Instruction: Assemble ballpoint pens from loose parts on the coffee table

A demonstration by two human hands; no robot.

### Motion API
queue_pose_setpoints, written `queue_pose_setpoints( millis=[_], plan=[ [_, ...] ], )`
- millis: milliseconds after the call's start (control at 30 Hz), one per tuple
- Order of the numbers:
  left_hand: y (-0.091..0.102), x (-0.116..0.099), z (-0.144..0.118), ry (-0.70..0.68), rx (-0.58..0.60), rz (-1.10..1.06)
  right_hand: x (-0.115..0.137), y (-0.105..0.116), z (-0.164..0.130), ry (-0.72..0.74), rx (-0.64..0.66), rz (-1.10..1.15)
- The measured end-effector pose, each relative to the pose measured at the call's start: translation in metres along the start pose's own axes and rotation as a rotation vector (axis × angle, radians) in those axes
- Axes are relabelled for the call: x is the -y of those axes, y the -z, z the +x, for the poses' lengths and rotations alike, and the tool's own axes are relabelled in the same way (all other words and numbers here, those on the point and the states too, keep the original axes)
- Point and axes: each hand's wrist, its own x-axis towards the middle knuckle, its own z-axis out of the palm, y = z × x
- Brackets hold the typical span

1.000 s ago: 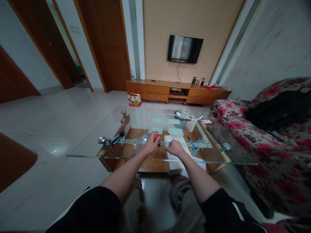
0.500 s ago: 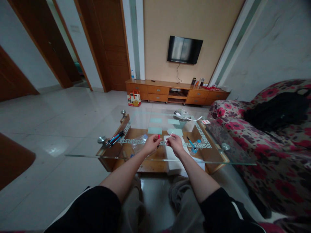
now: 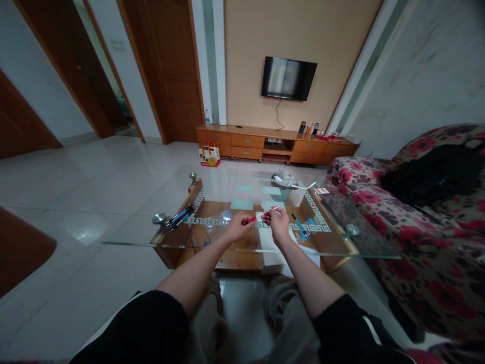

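Over the glass coffee table, my left hand pinches a red pen part that points toward the other hand. Just right of it, my right hand is closed on a thin white stick, which looks like a pen refill. The tips of the two pieces come close together; whether they touch is too small to tell. A bundle of blue and black pens lies at the table's left. One blue pen lies right of my right hand.
At the table's far side stands a basket with plastic wrapping in it. A red-and-white card lies near the right edge. Beneath the glass sit a white box and a clear plastic bag. A flowered sofa borders the right.
My left hand has turned the red pen part from upright to lying sideways, toward my right hand. The white stick has tilted flatter, and my right hand has shifted slightly right.
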Motion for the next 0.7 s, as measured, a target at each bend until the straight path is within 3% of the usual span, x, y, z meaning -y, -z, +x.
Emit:
queue_pose_setpoints(
  millis=[433,700],
  plan=[
    [0.005,-0.009,-0.001,-0.023,0.045,-0.004,0.003,-0.002,-0.006,0.026,0.069,-0.07],
    [0.005,-0.01,-0.002,0.001,0.026,-0.042,0.006,-0.002,-0.005,0.065,0.025,-0.152]
  ],
)
